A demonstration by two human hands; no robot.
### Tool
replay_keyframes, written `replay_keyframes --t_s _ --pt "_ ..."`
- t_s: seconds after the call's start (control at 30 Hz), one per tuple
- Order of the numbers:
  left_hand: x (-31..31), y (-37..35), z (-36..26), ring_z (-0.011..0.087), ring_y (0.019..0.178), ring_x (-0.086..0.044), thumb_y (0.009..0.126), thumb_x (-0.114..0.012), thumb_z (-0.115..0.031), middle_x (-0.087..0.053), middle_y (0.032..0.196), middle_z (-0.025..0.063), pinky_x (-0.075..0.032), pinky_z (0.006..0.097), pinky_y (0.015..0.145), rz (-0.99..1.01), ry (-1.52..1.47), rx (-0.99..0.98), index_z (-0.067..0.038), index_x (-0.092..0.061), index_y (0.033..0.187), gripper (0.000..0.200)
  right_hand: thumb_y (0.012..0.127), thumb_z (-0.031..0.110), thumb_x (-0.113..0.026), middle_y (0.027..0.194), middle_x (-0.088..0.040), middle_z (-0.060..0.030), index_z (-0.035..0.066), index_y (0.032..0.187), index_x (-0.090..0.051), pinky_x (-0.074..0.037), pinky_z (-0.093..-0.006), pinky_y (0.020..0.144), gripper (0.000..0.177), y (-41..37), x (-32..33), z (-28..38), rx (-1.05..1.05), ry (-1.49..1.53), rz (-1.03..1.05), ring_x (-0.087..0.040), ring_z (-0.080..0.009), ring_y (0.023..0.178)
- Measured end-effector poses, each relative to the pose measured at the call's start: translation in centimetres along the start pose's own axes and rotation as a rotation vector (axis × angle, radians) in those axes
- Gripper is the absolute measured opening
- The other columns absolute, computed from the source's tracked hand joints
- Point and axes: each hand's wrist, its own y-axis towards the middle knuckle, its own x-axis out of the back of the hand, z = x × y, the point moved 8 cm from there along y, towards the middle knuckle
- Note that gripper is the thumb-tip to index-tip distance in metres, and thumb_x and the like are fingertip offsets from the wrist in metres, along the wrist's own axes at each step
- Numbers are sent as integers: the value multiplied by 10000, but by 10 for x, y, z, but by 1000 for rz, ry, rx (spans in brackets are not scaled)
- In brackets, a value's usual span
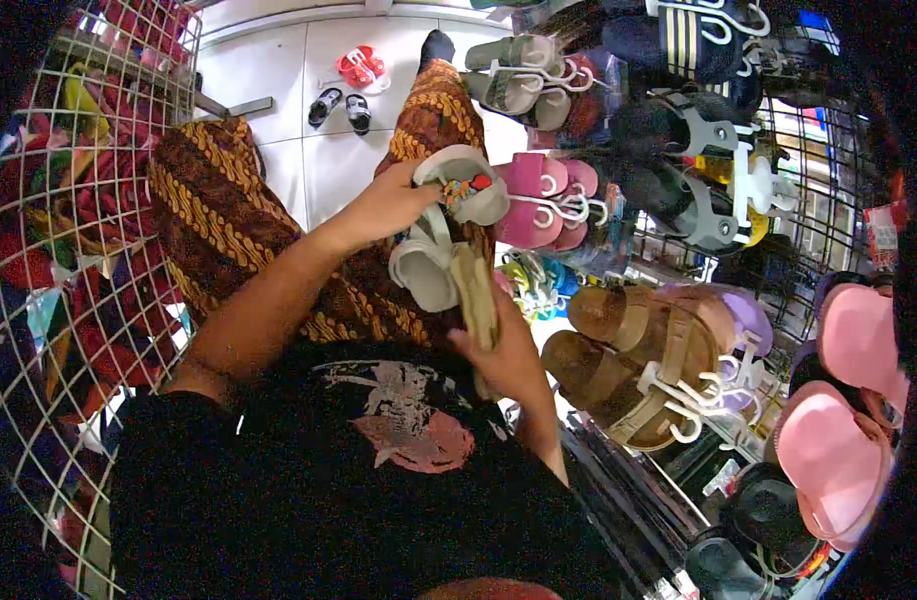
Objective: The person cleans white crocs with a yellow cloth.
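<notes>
1. Left hand (394, 205): closed, with the fingers wrapped on the white sandals (449, 215). Its bare arm enters from 8 o'clock of the view.
2. White sandals: a pair held in the air just above the view centre, in front of the patterned trousers (219, 220). The upper one carries a coloured charm (469, 186) on its strap. The lower one hangs at 6 o'clock of the upper one, touching it.
3. Right hand (509, 355): closed, gripping the lower end of the tan sandal (476, 295). The hand lies at 5 o'clock of the left hand, apart from it.
4. Tan sandal: seen edge-on and nearly upright. Its upper end touches the white sandals at their 4 o'clock.
5. Shirt (329, 500): black with a printed graphic, filling the view at 6 o'clock.
6. Rack (829, 230): wire grid from 1 to 5 o'clock, hung with footwear on white hangers.
   - Brown sandals (619, 350): 3 o'clock of the right hand, near it.
   - Pink sandals (849, 400): 4 o'clock of the view, at the edge.
   - Pink slippers (539, 200): 3 o'clock of the white sandals, just beside them.
   - Olive slides (519, 70): 12 o'clock of the view.
7. Basket (39, 250): wire, at 9 o'clock, filled with coloured items too blurred to identify.
8. Floor (269, 60): white tile at 11 o'clock. Red sandals (362, 65) and black sandals (341, 108) lie on it, near each other.
</notes>
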Motion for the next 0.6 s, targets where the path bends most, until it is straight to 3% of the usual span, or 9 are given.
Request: replay_keyframes --t_s 0.07,0.13,0.23,0.3,0.4,0.47,0.6 --pt "5 -4 -4 159 967 -596 875 -556 -107 -637 1127 102 -489 306 841 -38 -58 -36 22 -516 1291 437 826 211 -721 1378 -482 -262 -29 1438 -323 -394 -375 1038 769 1 8 -6 -76 63 -51 -500 -337 1270" --pt "4 -10 -20 172 966 -600 864 -572 -99 -641 1115 111 -486 314 855 -46 -46 -35 25 -500 1291 450 830 163 -699 1293 -555 -230 -17 1402 -368 -424 -380 999 685 4 13 -26 -57 43 -166 -556 -302 1191" --pt "7 -7 -19 196 978 -602 865 -578 -110 -637 1113 139 -481 321 868 -109 37 -67 29 -473 1301 469 830 119 -674 1228 -594 -198 1 1364 -410 -445 -370 964 607 2 25 -27 -243 3 -255 -586 -268 1125" --pt "9 -10 -17 219 1013 -596 869 -579 -124 -623 1140 166 -471 331 895 -142 178 -29 32 -445 1318 494 824 104 -667 1220 -595 -197 7 1357 -423 -443 -369 967 594 4 24 -25 -175 34 -281 -586 -274 1122" --pt "3 -9 -27 242 1092 -571 885 -566 -163 -582 1216 203 -448 337 947 14 288 -108 36 -394 1358 541 805 84 -676 1225 -588 -206 9 1357 -433 -435 -375 981 608 8 19 -10 -18 34 -295 -581 -298 1135" --pt "4 -12 -28 244 1132 -551 893 -557 -184 -557 1264 203 -431 338 977 91 265 -49 35 -373 1376 561 798 75 -680 1233 -584 -208 7 1370 -424 -431 -377 987 631 11 18 21 127 -41 -236 -575 -305 1146" --pt "0 -15 -29 227 1153 -540 902 -547 -199 -561 1279 184 -422 325 996 206 156 -4 35 -386 1374 551 780 82 -711 1309 -537 -213 11 1406 -394 -412 -388 1019 706 13 11 12 112 10 -158 -541 -314 1205"
